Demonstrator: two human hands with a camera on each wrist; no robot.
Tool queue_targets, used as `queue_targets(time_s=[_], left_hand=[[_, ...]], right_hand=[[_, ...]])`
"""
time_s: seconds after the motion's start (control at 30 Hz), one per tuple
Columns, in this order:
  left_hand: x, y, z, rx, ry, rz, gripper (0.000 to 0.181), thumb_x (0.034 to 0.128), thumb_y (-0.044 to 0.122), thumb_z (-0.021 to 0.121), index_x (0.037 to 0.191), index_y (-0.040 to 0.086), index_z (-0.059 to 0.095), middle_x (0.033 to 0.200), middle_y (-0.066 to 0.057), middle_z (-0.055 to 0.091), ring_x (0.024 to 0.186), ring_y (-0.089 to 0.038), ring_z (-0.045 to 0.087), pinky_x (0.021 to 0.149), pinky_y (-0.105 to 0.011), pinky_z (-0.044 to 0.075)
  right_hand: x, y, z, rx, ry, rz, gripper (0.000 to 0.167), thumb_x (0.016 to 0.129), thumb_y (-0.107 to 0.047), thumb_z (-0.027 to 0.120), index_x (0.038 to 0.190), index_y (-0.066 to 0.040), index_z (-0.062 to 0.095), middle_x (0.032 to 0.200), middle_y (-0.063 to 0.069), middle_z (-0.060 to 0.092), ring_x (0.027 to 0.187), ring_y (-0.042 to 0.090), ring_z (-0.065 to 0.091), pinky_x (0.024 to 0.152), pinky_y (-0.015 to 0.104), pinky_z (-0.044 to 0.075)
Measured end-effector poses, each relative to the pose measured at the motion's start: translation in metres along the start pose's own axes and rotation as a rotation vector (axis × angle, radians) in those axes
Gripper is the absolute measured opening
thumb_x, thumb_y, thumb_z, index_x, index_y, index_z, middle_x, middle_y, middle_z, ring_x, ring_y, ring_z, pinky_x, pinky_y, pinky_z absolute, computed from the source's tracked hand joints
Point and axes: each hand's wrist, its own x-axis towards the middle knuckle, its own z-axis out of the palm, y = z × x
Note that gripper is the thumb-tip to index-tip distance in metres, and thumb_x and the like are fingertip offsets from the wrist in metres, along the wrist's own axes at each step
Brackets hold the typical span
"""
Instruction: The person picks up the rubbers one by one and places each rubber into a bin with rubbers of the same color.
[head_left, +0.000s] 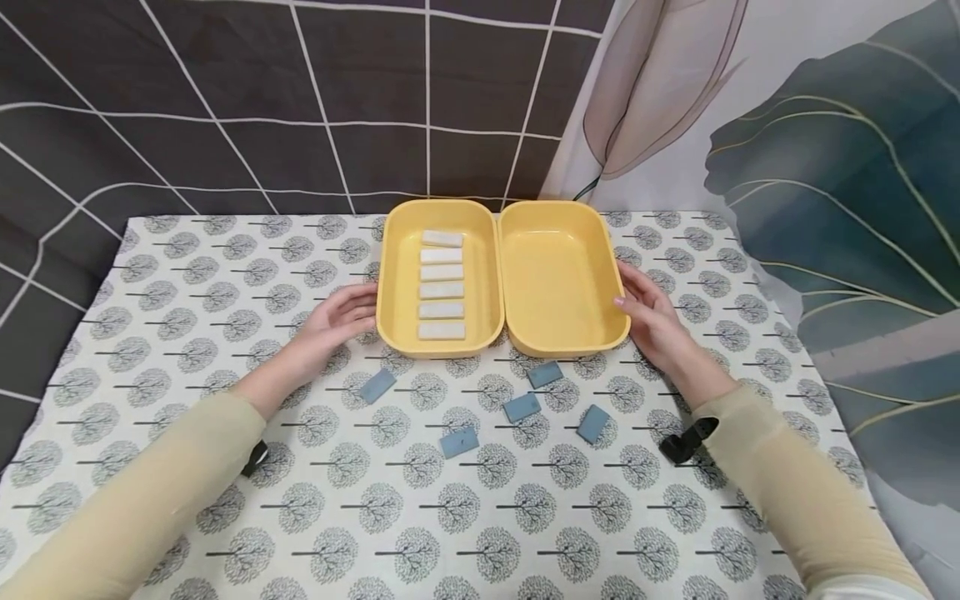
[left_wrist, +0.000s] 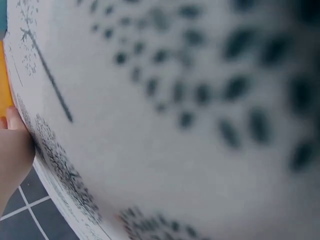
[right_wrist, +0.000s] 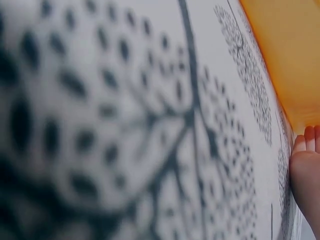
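Observation:
Two yellow plastic boxes stand side by side, their facing rims touching. In the head view, the left box [head_left: 405, 325] holds several white rectangular blocks [head_left: 442, 290] in a column; the right box [head_left: 562, 287] has a bare floor. My left hand [head_left: 330, 325] touches the left box's outer side with extended fingers. At the right box's outer side rests my right hand [head_left: 651, 315], thumb by the rim, fingers along the wall. The wrist views show only parts of the left hand [left_wrist: 15, 150] and right hand [right_wrist: 306, 165] at the yellow walls.
Several blue-grey rectangular blocks [head_left: 522, 407] lie scattered in front of the boxes. A white cloth with tree prints [head_left: 337, 533] covers the table. Behind it hangs a dark cloth with white grid lines [head_left: 360, 83], with a leaf-patterned curtain [head_left: 825, 208] at the right.

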Motion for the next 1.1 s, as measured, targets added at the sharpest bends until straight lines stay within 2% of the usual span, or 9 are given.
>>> queue_targets(time_s=[0.23,0.37,0.5,0.77,0.9,1.1], left_hand=[[-0.011,0.000,-0.001,-0.005,-0.011,0.000,0.060,0.1047,0.001,0.057,0.160,-0.004,0.034,0.164,-0.028,0.040,0.127,0.005,0.057,0.112,-0.010,0.046],[-0.018,0.002,-0.002,0.034,-0.021,-0.008,0.058,0.1039,0.002,0.058,0.157,-0.008,0.037,0.160,-0.031,0.044,0.121,0.007,0.061,0.108,-0.009,0.049],[-0.027,0.007,0.000,0.101,-0.027,-0.030,0.056,0.1021,0.002,0.062,0.153,-0.010,0.042,0.154,-0.034,0.050,0.114,0.006,0.065,0.104,-0.008,0.051],[-0.044,0.012,0.011,0.257,-0.045,-0.089,0.050,0.0987,0.006,0.069,0.145,-0.007,0.054,0.141,-0.028,0.064,0.108,-0.004,0.067,0.096,-0.009,0.055],[-0.051,0.010,0.015,0.330,-0.042,-0.085,0.046,0.0952,0.004,0.073,0.138,-0.007,0.061,0.133,-0.026,0.070,0.104,-0.009,0.069,0.092,-0.010,0.057],[-0.055,0.007,0.019,0.452,-0.031,-0.046,0.039,0.0920,0.002,0.076,0.129,-0.006,0.067,0.121,-0.021,0.075,0.100,-0.015,0.070,0.088,-0.010,0.058]], right_hand=[[0.000,0.003,0.002,0.021,0.036,-0.044,0.060,0.100,0.011,0.050,0.155,-0.014,0.048,0.146,-0.003,0.058,0.131,0.010,0.056,0.111,0.018,0.052],[0.000,0.005,0.001,0.033,0.033,-0.052,0.060,0.100,0.012,0.050,0.155,-0.013,0.049,0.145,-0.003,0.058,0.130,0.010,0.057,0.111,0.018,0.053],[0.000,0.005,0.000,0.035,0.017,-0.058,0.060,0.101,0.012,0.050,0.156,-0.012,0.046,0.146,-0.003,0.057,0.130,0.010,0.057,0.110,0.018,0.053],[0.000,0.004,-0.003,0.027,0.005,-0.050,0.061,0.101,0.011,0.051,0.157,-0.013,0.045,0.147,-0.004,0.057,0.130,0.009,0.057,0.110,0.018,0.053],[0.000,0.004,-0.002,0.021,0.011,-0.043,0.063,0.101,0.011,0.051,0.159,-0.011,0.042,0.148,-0.004,0.056,0.132,0.010,0.056,0.111,0.018,0.053],[0.000,0.003,-0.001,0.009,0.012,-0.038,0.065,0.101,0.011,0.051,0.162,-0.009,0.038,0.148,-0.006,0.055,0.133,0.008,0.055,0.112,0.017,0.051]])
